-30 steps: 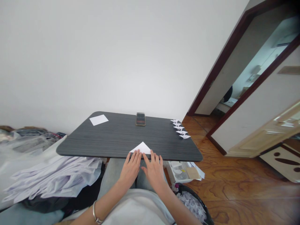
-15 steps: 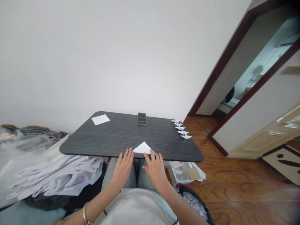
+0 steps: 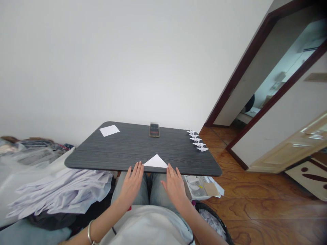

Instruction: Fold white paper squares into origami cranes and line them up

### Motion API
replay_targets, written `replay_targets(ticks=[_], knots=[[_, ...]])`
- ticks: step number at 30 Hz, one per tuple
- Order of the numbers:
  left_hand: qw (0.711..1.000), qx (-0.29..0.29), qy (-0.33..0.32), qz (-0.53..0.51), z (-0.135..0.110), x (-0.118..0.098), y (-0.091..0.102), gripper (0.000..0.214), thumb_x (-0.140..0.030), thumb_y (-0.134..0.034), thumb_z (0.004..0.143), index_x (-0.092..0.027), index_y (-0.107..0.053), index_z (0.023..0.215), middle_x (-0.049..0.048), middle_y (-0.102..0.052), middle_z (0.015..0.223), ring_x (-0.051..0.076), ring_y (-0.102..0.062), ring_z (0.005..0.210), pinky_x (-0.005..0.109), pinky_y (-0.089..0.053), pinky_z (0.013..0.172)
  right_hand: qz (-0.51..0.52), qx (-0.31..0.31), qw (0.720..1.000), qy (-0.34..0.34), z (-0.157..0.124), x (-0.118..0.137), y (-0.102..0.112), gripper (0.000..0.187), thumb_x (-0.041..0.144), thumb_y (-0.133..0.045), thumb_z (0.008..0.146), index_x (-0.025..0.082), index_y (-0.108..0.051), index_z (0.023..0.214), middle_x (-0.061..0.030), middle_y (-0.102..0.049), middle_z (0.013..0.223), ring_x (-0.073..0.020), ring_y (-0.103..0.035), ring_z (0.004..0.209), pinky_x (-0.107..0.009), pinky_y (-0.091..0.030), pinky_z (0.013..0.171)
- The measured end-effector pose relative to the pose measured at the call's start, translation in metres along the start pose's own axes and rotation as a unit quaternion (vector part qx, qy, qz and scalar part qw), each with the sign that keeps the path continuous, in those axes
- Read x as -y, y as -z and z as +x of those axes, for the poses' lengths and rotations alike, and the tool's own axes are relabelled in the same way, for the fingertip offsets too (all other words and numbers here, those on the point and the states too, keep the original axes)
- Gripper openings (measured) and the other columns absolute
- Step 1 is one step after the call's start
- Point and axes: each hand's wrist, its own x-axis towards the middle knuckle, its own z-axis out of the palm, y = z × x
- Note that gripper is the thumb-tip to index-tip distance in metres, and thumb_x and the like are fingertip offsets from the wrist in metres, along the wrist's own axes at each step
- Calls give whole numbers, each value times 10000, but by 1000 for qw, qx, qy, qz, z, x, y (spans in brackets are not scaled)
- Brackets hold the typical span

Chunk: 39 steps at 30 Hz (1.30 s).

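Note:
A white sheet of paper folded into a triangle (image 3: pixel 156 161) lies near the front edge of the dark table (image 3: pixel 127 144), its point facing the wall. My left hand (image 3: pixel 133 182) rests at the triangle's left corner with fingers stretched out. At the right corner lies my right hand (image 3: pixel 175 183), its fingers extended and its thumb held apart. Neither hand grips the paper. Toward the table's right end, several folded paper cranes (image 3: pixel 196 140) stand in a row. Flat paper (image 3: pixel 109 130) lies at the back left.
A phone (image 3: pixel 154 130) leans upright at the back of the table by the white wall. Below on the right are an open box (image 3: pixel 196 189) and a black bin (image 3: pixel 213 219) holding white scraps. Piled white cloth-like material (image 3: pixel 61 194) sits left of my legs.
My right hand has slid right along the triangle's lower edge, from its middle to its right corner. The left hand has shifted slightly left. The triangle stays in place.

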Motion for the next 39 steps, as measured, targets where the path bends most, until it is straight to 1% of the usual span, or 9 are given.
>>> replay_targets(ticks=[8,15,19,22,25,27,30,33,39], knots=[[1000,-15,-8,-3,-1,4,-6,530,-39,-291,782,-87,-351,1307,140,-330,1374,233,-299,1265,426,-250,1015,-6,-7,1000,-20,-4,-5,3,486,260,-451,827,5,-422,1239,-207,-362,1338,-264,-373,1198,-451,-210,1012],[998,-30,-43,16,2,6,-16,540,-69,-297,786,-60,-296,1326,176,-383,1336,237,-326,1251,413,-230,1045,8,-6,1000,-28,-3,-3,3,533,312,-464,811,5,-411,1244,-208,-329,1356,-272,-321,1234,-459,-197,1012],[997,-43,-51,25,3,8,-23,575,-63,-302,776,-61,-233,1346,184,-385,1333,239,-340,1244,422,-231,1043,31,-20,999,0,-1,4,-2,589,345,-488,798,108,-328,1313,-155,-268,1399,-268,-269,1267,-459,-167,1025],[998,-33,-56,21,4,10,-19,524,-72,-324,776,-52,-337,1300,181,-406,1320,237,-368,1227,413,-239,1038,43,-26,999,13,-1,8,-6,599,342,-513,789,203,-295,1330,-118,-253,1413,-270,-270,1269,-465,-172,1021],[999,-18,-49,4,7,10,-8,437,-144,-342,805,-51,-456,1216,175,-439,1297,237,-388,1210,410,-243,1030,46,-27,999,10,-1,10,-8,593,336,-534,781,237,-309,1320,-113,-263,1410,-286,-270,1267,-478,-171,1016],[999,-30,-32,-4,9,7,0,450,-182,-358,806,-56,-433,1232,179,-388,1333,247,-351,1232,426,-224,1030,46,-27,999,6,-1,11,-9,586,327,-542,779,243,-320,1314,-117,-278,1403,-286,-266,1269,-484,-163,1016],[996,-39,-77,-12,15,2,6,508,-182,-382,797,-139,-338,1302,123,-301,1395,246,-290,1265,431,-222,1023,46,-30,998,3,1,10,-10,567,312,-546,781,252,-336,1304,-122,-280,1401,-279,-269,1269,-486,-156,1017],[990,-30,-134,-32,22,-3,6,516,-135,-397,789,-215,-336,1295,81,-379,1355,218,-332,1241,406,-244,1011,45,-36,998,9,2,9,-12,548,303,-545,786,261,-348,1295,-125,-264,1407,-268,-267,1272,-477,-153,1021],[991,-16,-127,-49,27,-4,1,508,-97,-404,790,-227,-347,1277,87,-455,1280,210,-406,1172,379,-288,968,40,-42,998,19,4,7,-18,588,294,-565,780,293,-313,1312,-92,-282,1406,-276,-263,1273,-481,-158,1022]])
